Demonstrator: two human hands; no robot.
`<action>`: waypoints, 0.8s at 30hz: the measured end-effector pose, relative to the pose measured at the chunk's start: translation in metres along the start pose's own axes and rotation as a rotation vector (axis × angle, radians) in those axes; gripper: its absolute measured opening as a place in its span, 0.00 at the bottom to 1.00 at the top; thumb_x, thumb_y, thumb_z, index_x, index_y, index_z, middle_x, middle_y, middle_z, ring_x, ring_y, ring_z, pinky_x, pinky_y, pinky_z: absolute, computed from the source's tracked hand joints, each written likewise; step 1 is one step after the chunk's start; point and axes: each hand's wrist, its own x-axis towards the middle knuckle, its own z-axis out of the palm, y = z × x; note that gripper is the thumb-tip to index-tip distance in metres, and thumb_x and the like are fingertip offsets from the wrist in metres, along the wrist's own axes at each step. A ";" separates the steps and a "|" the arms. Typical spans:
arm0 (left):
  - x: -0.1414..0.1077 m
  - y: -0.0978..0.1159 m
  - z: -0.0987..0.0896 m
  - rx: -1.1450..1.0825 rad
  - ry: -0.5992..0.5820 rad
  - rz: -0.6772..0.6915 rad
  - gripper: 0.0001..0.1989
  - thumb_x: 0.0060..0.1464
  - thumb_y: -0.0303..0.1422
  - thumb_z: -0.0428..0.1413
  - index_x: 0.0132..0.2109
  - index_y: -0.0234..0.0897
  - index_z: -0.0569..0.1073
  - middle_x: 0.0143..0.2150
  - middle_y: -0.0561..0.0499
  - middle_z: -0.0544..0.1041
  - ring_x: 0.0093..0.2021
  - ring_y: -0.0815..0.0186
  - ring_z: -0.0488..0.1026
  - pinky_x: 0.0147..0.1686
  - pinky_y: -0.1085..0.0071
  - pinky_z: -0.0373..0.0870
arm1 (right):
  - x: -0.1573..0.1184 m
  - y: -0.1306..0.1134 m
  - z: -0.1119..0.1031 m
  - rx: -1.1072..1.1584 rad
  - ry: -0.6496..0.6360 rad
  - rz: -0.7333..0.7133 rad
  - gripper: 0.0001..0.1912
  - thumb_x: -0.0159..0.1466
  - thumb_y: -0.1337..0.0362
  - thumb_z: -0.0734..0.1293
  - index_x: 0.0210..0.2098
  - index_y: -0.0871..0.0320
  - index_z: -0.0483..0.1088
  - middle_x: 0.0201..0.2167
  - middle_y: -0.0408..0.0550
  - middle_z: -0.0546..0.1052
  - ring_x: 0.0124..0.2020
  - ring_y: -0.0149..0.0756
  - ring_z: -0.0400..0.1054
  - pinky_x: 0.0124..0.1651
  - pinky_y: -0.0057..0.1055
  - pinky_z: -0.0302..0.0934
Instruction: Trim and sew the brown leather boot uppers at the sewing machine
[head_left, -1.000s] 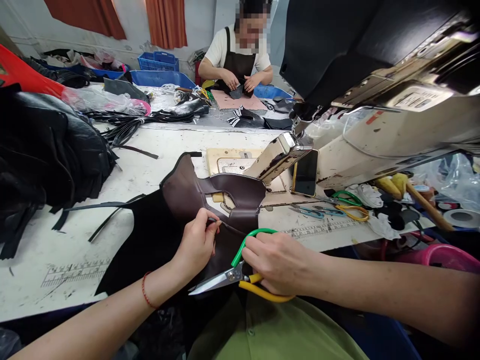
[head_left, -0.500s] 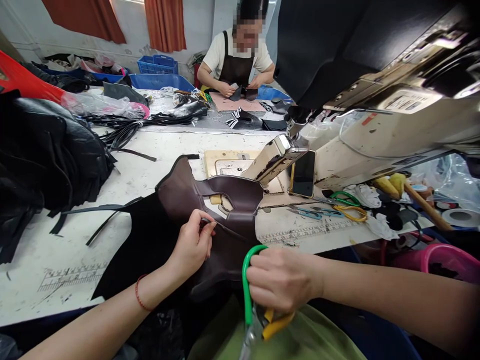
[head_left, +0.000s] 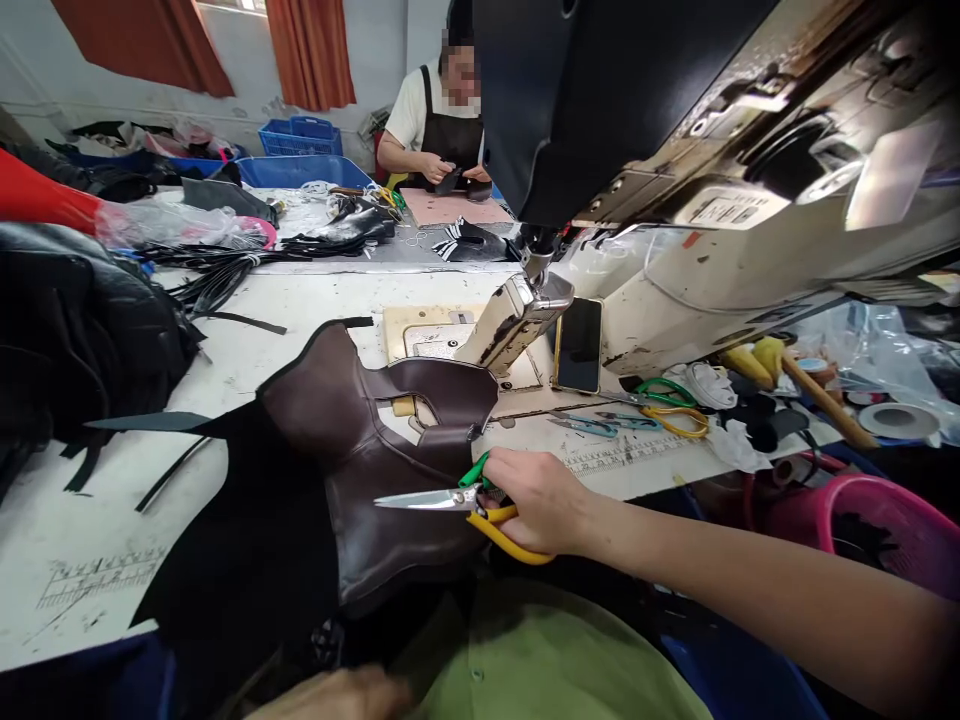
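My right hand (head_left: 544, 500) grips a pair of scissors (head_left: 431, 500) with one green and one yellow handle. Their blades point left above the dark brown leather piece (head_left: 405, 530), which is stitched with an opening near its top. Black fabric (head_left: 262, 520) joined to the leather spreads to the left over the table edge. At the bottom of the view, my left hand (head_left: 345, 695) is blurred and partly cut off, low in front of my body; its fingers cannot be made out.
A sewing machine post (head_left: 514, 315) rises behind the leather, with a phone (head_left: 579, 345) leaning by it. Thread snips (head_left: 592, 425) and a second pair of scissors (head_left: 675, 405) lie at right. Black pieces (head_left: 82, 320) are heaped at left. A co-worker (head_left: 435, 130) sits opposite.
My left hand has left the leather and dropped to the bottom edge. My right hand has raised the scissors and turned them from pointing down to pointing left. The view has shifted right.
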 end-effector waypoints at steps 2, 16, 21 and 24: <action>0.004 -0.018 0.030 -0.016 0.100 -0.058 0.22 0.33 0.39 0.68 0.41 0.41 0.80 0.38 0.46 0.82 0.33 0.56 0.79 0.34 0.66 0.76 | -0.002 -0.001 0.001 -0.030 -0.003 -0.023 0.01 0.56 0.67 0.61 0.28 0.57 0.61 0.25 0.45 0.68 0.23 0.32 0.57 0.26 0.30 0.46; 0.013 -0.008 0.086 -0.665 0.609 -0.003 0.20 0.39 0.47 0.68 0.31 0.32 0.79 0.27 0.48 0.81 0.27 0.61 0.78 0.34 0.67 0.79 | -0.025 -0.013 -0.004 -0.123 -0.142 -0.031 0.11 0.44 0.71 0.61 0.28 0.55 0.60 0.30 0.46 0.69 0.30 0.37 0.60 0.30 0.33 0.50; 0.012 -0.003 0.086 -0.561 0.663 -0.003 0.23 0.38 0.50 0.67 0.29 0.33 0.78 0.25 0.48 0.80 0.27 0.60 0.78 0.33 0.66 0.79 | -0.027 -0.015 -0.004 -0.161 -0.112 -0.078 0.12 0.44 0.72 0.61 0.29 0.56 0.61 0.29 0.46 0.69 0.29 0.37 0.61 0.29 0.32 0.49; 0.008 0.004 0.086 -0.385 0.702 -0.004 0.23 0.41 0.53 0.64 0.29 0.34 0.78 0.24 0.47 0.80 0.27 0.58 0.78 0.34 0.67 0.78 | -0.031 -0.016 -0.005 -0.173 -0.104 -0.105 0.12 0.43 0.72 0.61 0.28 0.56 0.60 0.28 0.45 0.68 0.27 0.36 0.60 0.26 0.32 0.47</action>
